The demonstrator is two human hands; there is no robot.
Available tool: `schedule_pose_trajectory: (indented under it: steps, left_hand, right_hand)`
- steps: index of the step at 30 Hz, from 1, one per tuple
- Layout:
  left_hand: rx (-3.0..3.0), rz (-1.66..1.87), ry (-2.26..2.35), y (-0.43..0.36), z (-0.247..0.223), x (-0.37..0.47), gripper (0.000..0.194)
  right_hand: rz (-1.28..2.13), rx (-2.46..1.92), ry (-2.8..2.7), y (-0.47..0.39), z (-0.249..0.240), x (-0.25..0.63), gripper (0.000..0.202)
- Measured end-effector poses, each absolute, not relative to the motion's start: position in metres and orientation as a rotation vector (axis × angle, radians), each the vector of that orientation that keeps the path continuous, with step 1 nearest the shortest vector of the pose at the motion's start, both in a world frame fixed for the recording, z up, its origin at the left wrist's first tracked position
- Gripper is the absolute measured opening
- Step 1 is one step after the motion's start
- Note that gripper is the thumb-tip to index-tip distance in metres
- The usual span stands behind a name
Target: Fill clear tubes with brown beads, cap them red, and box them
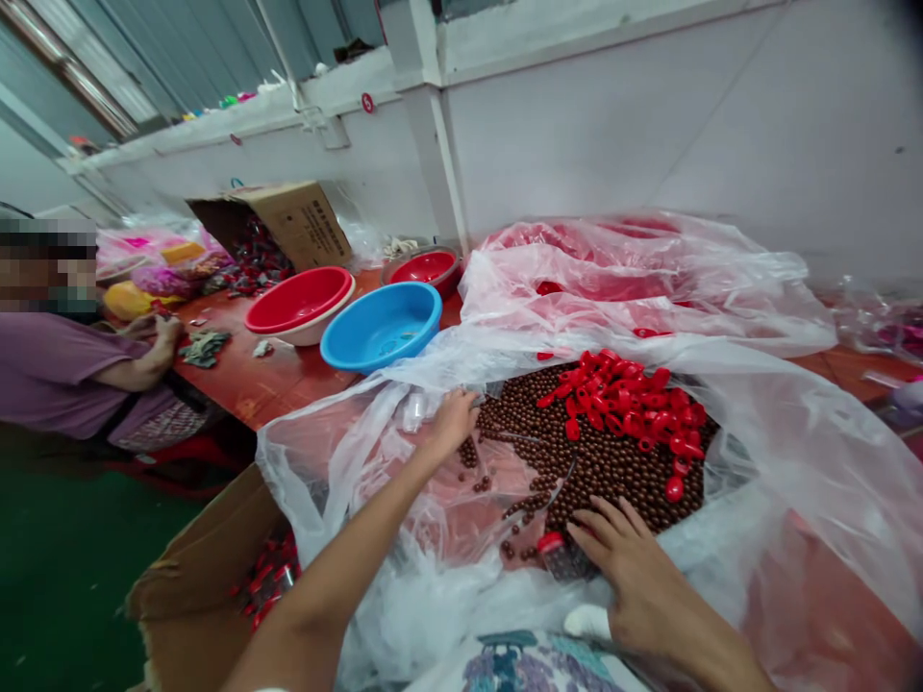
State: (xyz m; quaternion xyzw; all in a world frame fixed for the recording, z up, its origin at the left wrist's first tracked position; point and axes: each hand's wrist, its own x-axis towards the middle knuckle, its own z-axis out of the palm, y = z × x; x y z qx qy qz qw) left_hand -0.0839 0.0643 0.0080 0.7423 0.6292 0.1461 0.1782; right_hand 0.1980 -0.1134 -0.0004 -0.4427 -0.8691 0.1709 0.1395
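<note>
Working over brown balls (606,471) and red caps (621,399) on plastic sheeting (785,432) | my left fingers (461,402) curl at the pile's edge, hold unclear | my right fingers (595,525) spread beside one capped jar (565,557), ungripped | red-topped pieces (270,575) boxed; many balls and caps left loose

beads (598,481): glossy | red pieces (624,402): shiny plastic | sheeting (785,442): filmy plastic (creased) | carton (307,229): matt cardboard

Glossy brown beads (612,485) spread in a loose heap right of centre in the frame, strays scattered along its left edge. Red plastic pieces (626,396) pile on its upper part; a clear, red-capped container (566,559) lies at its lower edge.
</note>
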Motion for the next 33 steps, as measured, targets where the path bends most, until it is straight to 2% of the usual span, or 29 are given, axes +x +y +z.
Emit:
schedule_pose_trajectory:
  steps: [3,5,8,13,17,20,25,33]
  left_hand:
    - [2.117,0.339,1.759,0.085,-0.003,-0.092,0.043]
    - [2.116,0.308,1.748,0.089,-0.009,-0.091,0.051]
    - [2.106,0.283,1.693,0.088,-0.012,-0.089,0.057]
    - [2.086,0.344,1.594,0.075,-0.004,-0.083,0.034]
    - [1.747,0.466,1.547,0.052,-0.004,-0.073,0.036]
    - [1.508,0.457,1.488,0.034,-0.011,-0.064,0.039]
    - [1.459,0.459,1.566,0.019,-0.022,-0.047,0.037]
    - [1.572,0.476,1.639,0.024,-0.03,-0.028,0.036]
  right_hand:
    - [0.463,-1.379,-2.433,-0.108,-0.003,0.201,0.046]
    - [0.461,-1.432,-2.381,-0.102,-0.004,0.204,0.039]
    - [0.482,-1.453,-2.372,-0.092,-0.007,0.208,0.04]
    - [0.453,-1.529,-2.416,-0.068,-0.007,0.213,0.056]
    - [0.406,-1.625,-2.412,-0.04,0.002,0.215,0.065]
    - [0.344,-1.737,-2.381,-0.017,0.007,0.21,0.059]
    - [0.265,-1.845,-2.311,0.014,0.001,0.189,0.037]
    - [0.292,-1.909,-2.319,0.016,-0.01,0.185,0.032]
